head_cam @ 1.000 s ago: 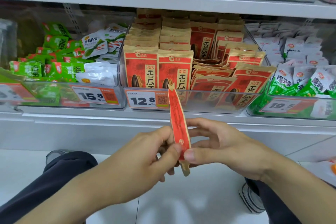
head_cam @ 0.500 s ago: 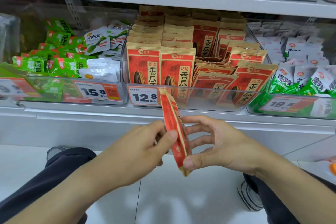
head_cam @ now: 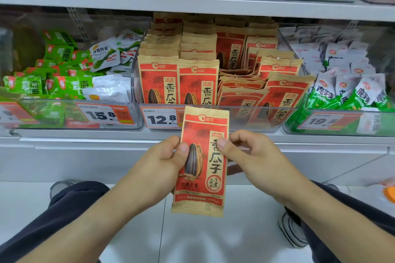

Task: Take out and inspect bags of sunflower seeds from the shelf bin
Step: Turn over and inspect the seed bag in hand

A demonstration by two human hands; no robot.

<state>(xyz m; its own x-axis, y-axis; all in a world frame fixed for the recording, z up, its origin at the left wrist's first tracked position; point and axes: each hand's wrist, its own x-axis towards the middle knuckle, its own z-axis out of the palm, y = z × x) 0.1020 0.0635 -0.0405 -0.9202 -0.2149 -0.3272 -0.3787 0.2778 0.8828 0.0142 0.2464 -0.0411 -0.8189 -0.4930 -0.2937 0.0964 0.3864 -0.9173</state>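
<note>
The bag (head_cam: 201, 162) stood upright between both hands, front facing the camera, below the bin (head_cam: 213, 117). Left hand (head_cam: 158, 168) and right hand (head_cam: 254, 156) fingers each pinched a side edge, equally near.

One sunflower seed bag (head_cam: 202, 162), red with tan ends and a printed black seed, stood upright and face-on in front of the shelf edge. The clear shelf bin (head_cam: 241, 117) behind it held more such bags (head_cam: 177, 81), upright at left, slumped at right.
</note>
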